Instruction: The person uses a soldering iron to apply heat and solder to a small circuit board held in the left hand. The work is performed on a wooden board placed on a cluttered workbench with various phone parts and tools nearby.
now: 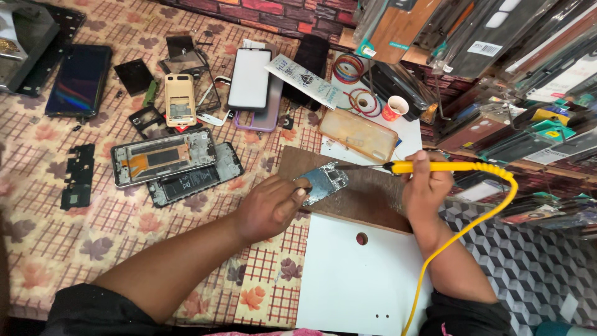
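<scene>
Yellow iron (429, 167) gripped pen-style, right hand (426, 190) curled shut around the handle, thumb laid along the top for aim. Dark tip levelled leftward, touching or just above the upper edge of the board (324, 182) — cannot tell which. Left fingertips (301, 191) pressed together on the board's near end, pinning it flat so it stays put under the tip. Board lying tilted on the brown slab (360, 193), presumably there to spare the cloth (106, 218) from heat. Left hand (268, 208) knuckles-up, wrist low, forearm angled in from the lower left, resting on the cloth. Right wrist cocked, forearm rising from the lower right, yellow coiled cord (463, 230) looping off the handle's back and down past the white panel (360, 280). Further out: opened phone frame (163, 157) and battery tray (193, 180) just left of the slab, orange case (358, 134) and paper cup (394, 108) beyond it, white-screened phone (250, 79) further back.
</scene>
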